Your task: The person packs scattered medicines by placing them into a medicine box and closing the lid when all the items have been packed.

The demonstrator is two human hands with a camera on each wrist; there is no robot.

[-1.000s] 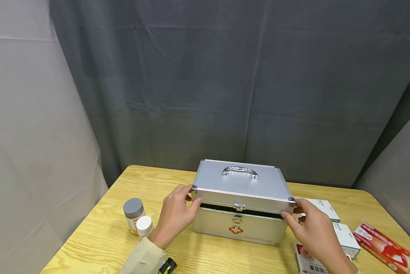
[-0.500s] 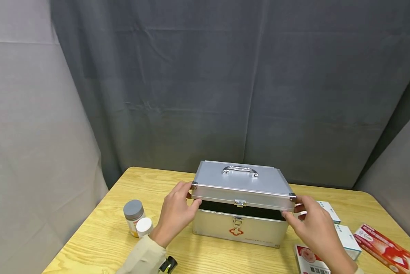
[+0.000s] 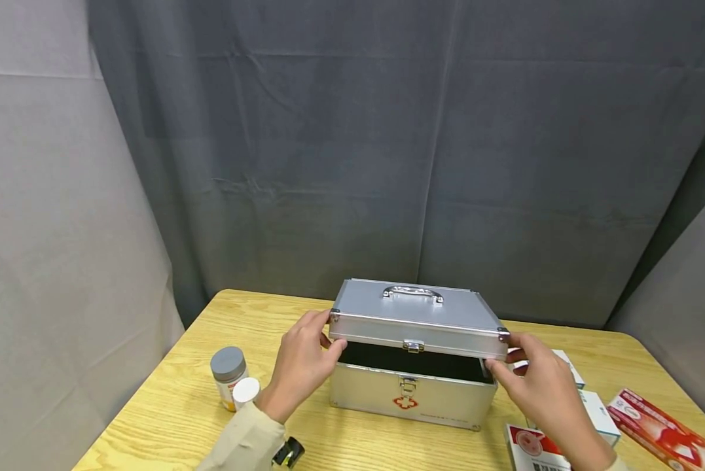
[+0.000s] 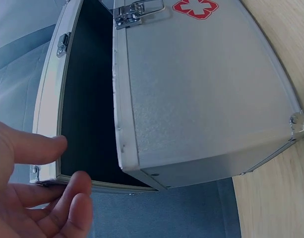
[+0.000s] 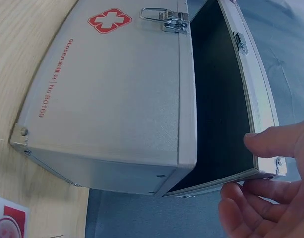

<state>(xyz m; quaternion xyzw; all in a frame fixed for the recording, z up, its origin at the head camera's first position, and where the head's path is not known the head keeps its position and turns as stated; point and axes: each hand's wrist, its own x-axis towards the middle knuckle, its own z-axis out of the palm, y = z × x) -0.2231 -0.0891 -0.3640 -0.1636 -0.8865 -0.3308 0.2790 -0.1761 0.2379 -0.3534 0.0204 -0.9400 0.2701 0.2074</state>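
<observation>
A silver metal first-aid box [image 3: 376, 391] with a red cross emblem [image 5: 110, 20] stands on the table, its lid [image 3: 411, 313] tilted up at the front. Between lid and body shows a dark gap. My left hand [image 3: 305, 360] grips the lid's front left corner, thumb on the front edge and fingers around the side. At the front right corner my right hand [image 3: 543, 392] pinches the lid the same way. The latch plate [image 3: 413, 346] on the lid hangs apart from the wire clasp [image 3: 408, 386] on the body. The inside of the box looks black.
Left of the box stand a grey-capped bottle [image 3: 229, 376] and a white-capped bottle [image 3: 247, 390]. On the right lie a red carton [image 3: 661, 428], white cartons [image 3: 599, 417] partly behind my right hand, and a red-and-white carton [image 3: 531, 448]. A grey curtain [image 3: 358, 163] hangs behind the wooden table [image 3: 169, 405].
The lid's front edge has risen, and the gap above the box body has widened from a thin slit. Both hands have kept their hold on the corners and moved up slightly.
</observation>
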